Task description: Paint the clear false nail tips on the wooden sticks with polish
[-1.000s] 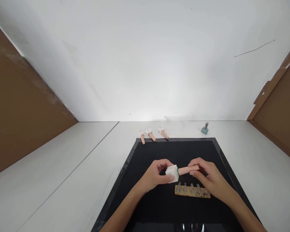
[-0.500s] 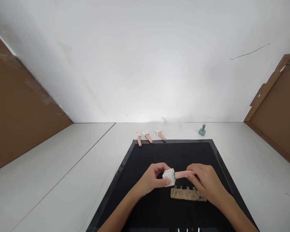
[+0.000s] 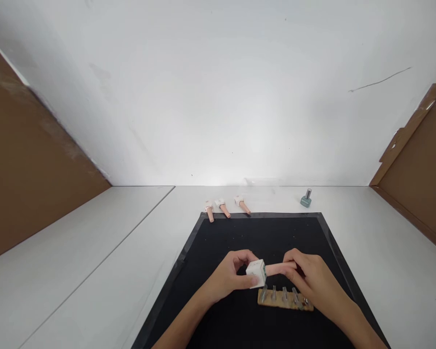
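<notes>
My left hand [image 3: 232,276] grips a small white block [image 3: 256,273] between thumb and fingers. The block's right face carries a green patch. From that face a pink, finger-like stick [image 3: 275,269] reaches sideways to my right hand [image 3: 308,276], whose thumb and fingers pinch its far end. I cannot tell whether stick and block are joined or only touching. Just below my hands lies a tan strip [image 3: 285,301] with several clear, nail-tip-like pieces [image 3: 284,293] standing on it; its right end is near my right hand.
Three similar white-and-pink pieces [image 3: 223,208] lie along the far edge of the black mat [image 3: 218,237]. A teal nail polish bottle [image 3: 305,200] with a silver cap stands at the back right. A white wall [image 3: 232,97] and brown cardboard panels [image 3: 417,179] border the white table [image 3: 105,281].
The view has shifted slightly, so everything sits a little lower. Both hands keep their holds on the block and the stick, with the block turned slightly.
</notes>
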Demonstrator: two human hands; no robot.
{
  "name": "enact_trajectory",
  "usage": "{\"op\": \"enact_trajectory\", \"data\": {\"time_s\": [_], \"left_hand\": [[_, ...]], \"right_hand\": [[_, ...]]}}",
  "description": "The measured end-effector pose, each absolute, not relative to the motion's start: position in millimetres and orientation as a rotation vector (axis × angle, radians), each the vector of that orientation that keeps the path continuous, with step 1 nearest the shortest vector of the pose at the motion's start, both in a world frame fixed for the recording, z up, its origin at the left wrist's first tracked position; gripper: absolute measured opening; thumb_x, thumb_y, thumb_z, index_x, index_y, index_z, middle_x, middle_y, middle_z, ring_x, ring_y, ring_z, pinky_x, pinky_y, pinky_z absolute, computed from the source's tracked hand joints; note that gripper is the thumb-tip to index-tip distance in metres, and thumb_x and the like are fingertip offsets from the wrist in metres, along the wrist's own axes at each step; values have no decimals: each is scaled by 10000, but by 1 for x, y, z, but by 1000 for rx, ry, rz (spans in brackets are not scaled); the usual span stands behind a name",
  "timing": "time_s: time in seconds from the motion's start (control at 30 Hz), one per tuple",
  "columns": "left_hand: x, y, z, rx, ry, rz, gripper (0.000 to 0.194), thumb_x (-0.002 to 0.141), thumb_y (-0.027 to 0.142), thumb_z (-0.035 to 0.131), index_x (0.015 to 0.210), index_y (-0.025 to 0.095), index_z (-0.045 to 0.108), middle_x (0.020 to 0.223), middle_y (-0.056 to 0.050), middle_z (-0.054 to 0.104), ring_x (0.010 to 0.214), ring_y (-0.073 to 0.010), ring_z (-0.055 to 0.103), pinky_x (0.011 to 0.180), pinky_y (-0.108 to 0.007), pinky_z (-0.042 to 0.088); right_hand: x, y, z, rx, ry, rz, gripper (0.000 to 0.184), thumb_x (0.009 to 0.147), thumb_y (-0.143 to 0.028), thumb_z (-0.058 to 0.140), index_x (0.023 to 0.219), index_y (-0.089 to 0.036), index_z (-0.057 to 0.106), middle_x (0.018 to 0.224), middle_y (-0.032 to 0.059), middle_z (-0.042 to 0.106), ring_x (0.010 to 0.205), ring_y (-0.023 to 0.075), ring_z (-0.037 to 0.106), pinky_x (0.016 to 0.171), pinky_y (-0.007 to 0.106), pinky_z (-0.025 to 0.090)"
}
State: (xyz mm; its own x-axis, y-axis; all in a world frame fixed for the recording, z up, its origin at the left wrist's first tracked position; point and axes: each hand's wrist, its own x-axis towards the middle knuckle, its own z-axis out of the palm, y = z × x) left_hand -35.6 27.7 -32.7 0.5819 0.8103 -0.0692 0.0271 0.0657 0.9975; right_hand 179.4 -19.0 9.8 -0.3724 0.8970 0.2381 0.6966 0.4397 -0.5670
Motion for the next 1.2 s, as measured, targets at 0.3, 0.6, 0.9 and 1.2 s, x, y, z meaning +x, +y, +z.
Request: {"op": "enact_trajectory", "data": {"time_s": [0.3,0.6,0.9,1.2], "left_hand": [[-37,33,-31,1377,792,677,419,563,499,789,710,141,629,650,24,533,619,-115,436,624,-252,330],[-38,35,-27,1354,773,694,440,557,524,784,693,143,612,640,28,511,610,-113,420,614,-252,319],[-40,36,-30,1376,759,693,390,585,480,783,706,144,625,647,29,515,612,-110,424,608,-244,318],[-39,36,-35,1372,757,714,410,580,496,784,696,142,614,642,25,511,600,-108,421,601,-247,311]], "right_hand": [[177,-16,15,-1392,-2108,782,177,956,-280,422,849,-214,547,605,-36,519,495,135,472,459,220,317],[177,-17,14,-1109,-2032,768,230,930,-145,385,834,-224,578,816,30,543,610,139,515,489,214,375],[174,-13,10,-1402,-2012,749,432,964,-431,375,683,-183,590,600,16,590,509,150,532,456,238,341],[178,-15,15,-1084,-2010,662,309,978,-294,375,858,-207,647,798,54,598,638,155,582,515,229,439]]}}
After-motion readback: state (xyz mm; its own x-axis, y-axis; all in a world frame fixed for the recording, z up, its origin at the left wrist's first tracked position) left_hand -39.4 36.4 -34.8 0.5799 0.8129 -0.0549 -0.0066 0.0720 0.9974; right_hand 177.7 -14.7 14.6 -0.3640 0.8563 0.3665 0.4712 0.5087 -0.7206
